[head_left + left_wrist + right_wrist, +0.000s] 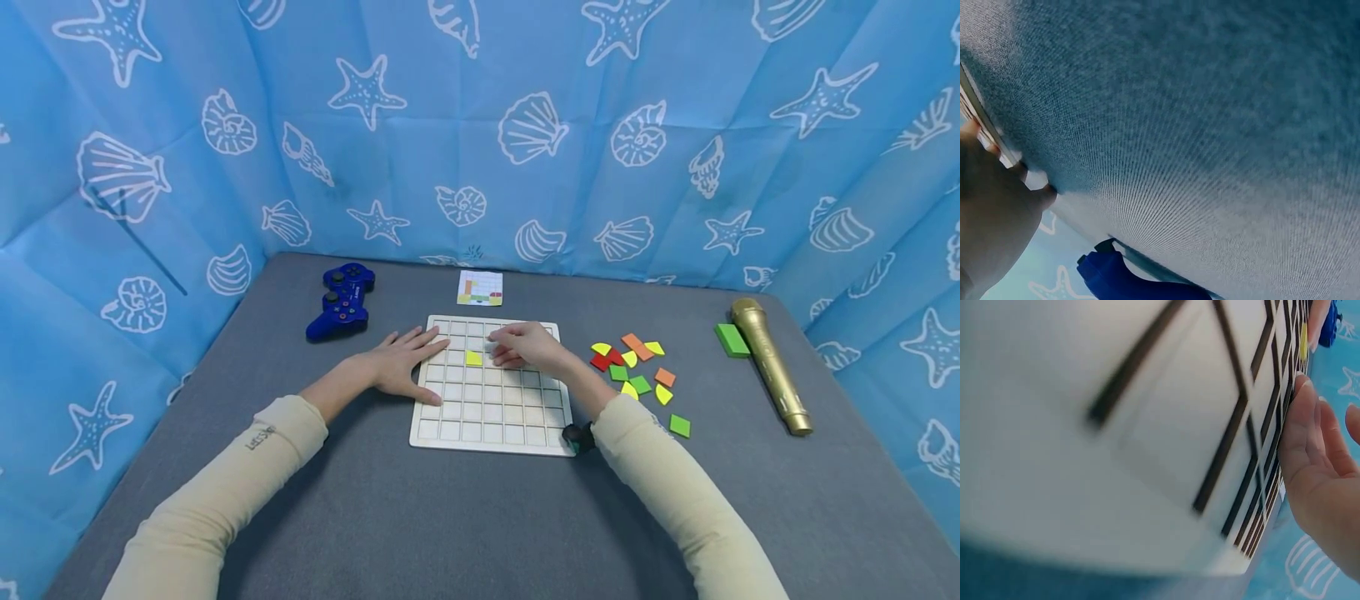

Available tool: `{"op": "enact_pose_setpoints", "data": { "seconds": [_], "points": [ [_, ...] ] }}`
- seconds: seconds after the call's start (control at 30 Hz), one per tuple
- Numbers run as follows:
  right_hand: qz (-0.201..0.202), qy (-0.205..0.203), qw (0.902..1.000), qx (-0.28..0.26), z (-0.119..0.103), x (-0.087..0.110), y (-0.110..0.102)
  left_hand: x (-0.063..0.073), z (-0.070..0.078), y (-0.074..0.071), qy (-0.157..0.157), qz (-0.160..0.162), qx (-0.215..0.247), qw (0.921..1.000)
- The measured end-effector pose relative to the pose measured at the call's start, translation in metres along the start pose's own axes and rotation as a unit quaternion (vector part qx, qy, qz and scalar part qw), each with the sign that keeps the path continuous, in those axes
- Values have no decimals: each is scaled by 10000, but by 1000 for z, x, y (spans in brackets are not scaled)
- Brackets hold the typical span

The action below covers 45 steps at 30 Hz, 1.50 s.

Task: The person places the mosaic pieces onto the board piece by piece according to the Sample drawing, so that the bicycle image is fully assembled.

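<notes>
A white gridded board (480,432) lies on the grey table, and one yellow quarter-round piece (474,358) sits in a cell of its upper left part. My left hand (401,362) spreads its fingers over the board's left edge, the thumb pointing toward the lower cells. In the left wrist view that hand (997,212) shows at the board's side. Just right of the yellow piece, my right hand (528,346) hovers low over the cells with loosely bent fingers. From the right wrist view, the hand (1325,481) has its fingertips close to the grid and no piece shows between them.
Several loose red, orange, green and yellow pieces (639,385) lie right of the board. A printed pattern card (480,288) is behind it. A blue game controller (343,302) lies back left; a green block (731,341) and gold microphone (772,367) lie far right.
</notes>
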State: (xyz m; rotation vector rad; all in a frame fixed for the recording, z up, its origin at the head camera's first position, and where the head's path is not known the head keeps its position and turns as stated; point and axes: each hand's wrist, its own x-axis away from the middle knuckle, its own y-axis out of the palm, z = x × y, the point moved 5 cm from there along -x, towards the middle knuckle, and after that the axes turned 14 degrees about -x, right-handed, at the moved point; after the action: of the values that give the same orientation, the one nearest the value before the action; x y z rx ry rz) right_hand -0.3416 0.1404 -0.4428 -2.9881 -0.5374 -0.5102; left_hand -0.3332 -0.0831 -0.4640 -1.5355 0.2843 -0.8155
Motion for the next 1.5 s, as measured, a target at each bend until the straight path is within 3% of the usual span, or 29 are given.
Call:
{"op": "enact_pose_setpoints", "data": {
  "seconds": [0.47, 0.7, 1.13, 1.23, 1.37, 1.5],
  "points": [
    [-627, 546, 9912, -1028, 2, 28, -54, 5, 6, -6, 197, 101, 19, 9998],
    [-382, 417, 9859, -1576, 4, 49, -96, 5, 7, -7, 188, 64, 30, 9998],
    [-9, -46, 9805, -1963, 17, 92, -173, 3, 6, -5, 205, 5, -42, 9998],
    [180, -176, 9846, -1730, 19, 100, -187, 4, 6, -6, 203, 1, -26, 9998],
    [582, -273, 9941, -874, 22, 108, -203, 5, 6, -8, 222, 37, -7, 9997],
    [845, -337, 9956, -204, 26, 113, -211, 6, 6, -8, 215, 42, -8, 9998]
  ]
}}
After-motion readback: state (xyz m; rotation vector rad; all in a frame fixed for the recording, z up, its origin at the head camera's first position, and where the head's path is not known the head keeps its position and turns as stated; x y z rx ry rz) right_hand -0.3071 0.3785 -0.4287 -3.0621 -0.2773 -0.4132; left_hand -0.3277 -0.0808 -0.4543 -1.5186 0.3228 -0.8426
